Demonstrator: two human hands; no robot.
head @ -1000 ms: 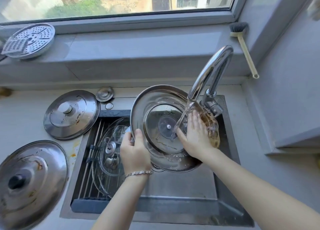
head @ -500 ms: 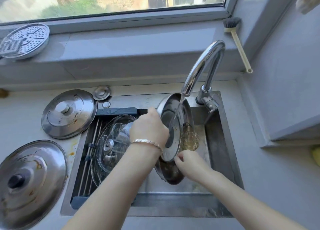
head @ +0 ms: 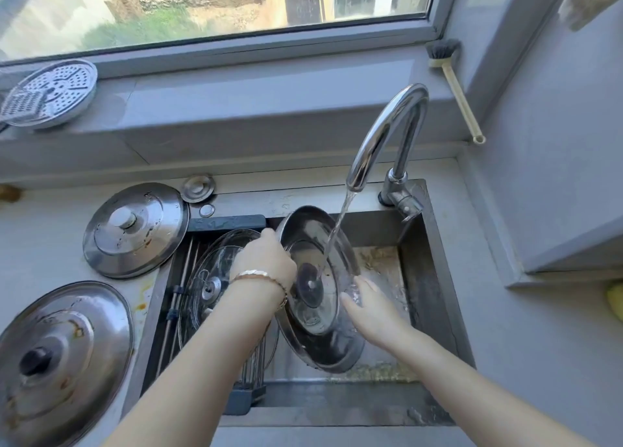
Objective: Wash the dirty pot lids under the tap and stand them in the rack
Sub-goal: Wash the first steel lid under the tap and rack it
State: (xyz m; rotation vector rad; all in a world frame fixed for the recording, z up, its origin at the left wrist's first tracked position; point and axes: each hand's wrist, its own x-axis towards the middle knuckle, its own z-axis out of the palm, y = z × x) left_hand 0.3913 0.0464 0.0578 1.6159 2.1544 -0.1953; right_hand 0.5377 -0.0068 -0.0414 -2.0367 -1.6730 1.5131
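Currently on the rinse step. I've got the steel lid (head: 313, 291) tilted on edge over the sink (head: 428, 278), inner face toward me, under the tap (head: 381, 136). Water stream (head: 337, 230) lands on the inner face near the centre boss.

Left hand (head: 263, 261) is clamped on the lid's upper-left rim, fingers curled over the edge. Right hand (head: 367, 305) is flat against the lower-right rim, fingers extended and together, rubbing or steadying rather than gripping; I can't tell which.

Glass lid (head: 209, 278) sits on the roll-up rack (head: 182, 295) over the left part of the sink, leaning rather than clearly upright. Two dirty lids wait on the counter: medium lid (head: 135, 227) and large lid (head: 60, 352), both with brown stains.

My read: roughly one lid racked, one in rinse, two untouched. Next move calls for turning the lid so the outer face gets water, then carrying it left and standing it beside the glass lid without knocking it. Wet steel, so I'd want a firm two-handed hold for the transfer.

Hard to make out:
- lid's outer face and knob, turned away
- left fingertips, behind the rim
- rack's right-hand part, behind my left forearm
- debris on the sink floor, blurred
- yellow object at right edge, cut off
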